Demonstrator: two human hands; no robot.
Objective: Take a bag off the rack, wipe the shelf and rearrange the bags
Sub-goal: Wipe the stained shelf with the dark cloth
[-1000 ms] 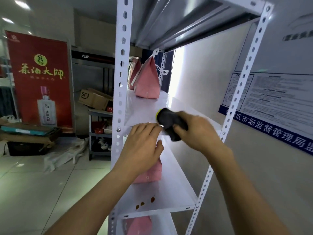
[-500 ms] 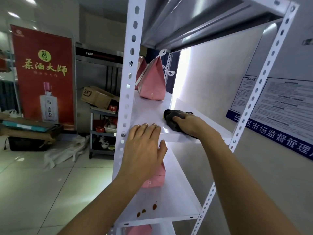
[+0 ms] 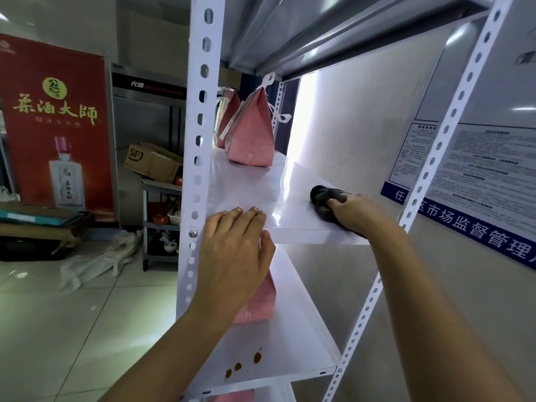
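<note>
Right hand (image 3: 355, 211), right of centre in the frame: fingers curled over a dark cloth (image 3: 323, 203), grasping it and pressing it down on the white shelf (image 3: 240, 190), close to that shelf's near edge and toward its right side. Cloth bunched, mostly showing to the left of the knuckles, with a dark scrap also visible below the wrist at the shelf lip.

Left hand (image 3: 232, 248), centre of the frame: released, fingers straight and together, fingertips laid flat on the same shelf's front edge, thumb hanging below the lip. Just left of the hand, the rack's perforated white upright (image 3: 200, 117), with a round bolt head beside the wrist side of the knuckles.

Farther back on the wiped shelf, upper centre of the frame: an upright pink bag (image 3: 252, 132) with a white ribbon at its peak, and a second pink bag (image 3: 229, 117) right behind it, partly hidden by the upright. Both well apart from the cloth.

One shelf down, lower centre: another pink bag (image 3: 261, 300), largely covered by the left forearm. On that lower shelf's near left corner, a few brown stains (image 3: 242, 365). At the bottom edge of the frame, the pink top of one more bag (image 3: 235, 397) on the level beneath.

Left of the frame: a red poster (image 3: 55, 126) showing a bottle, and a cardboard box (image 3: 150, 161) on a small cart. Right of the frame: a wall notice (image 3: 478, 169) in small print above a blue strip.
</note>
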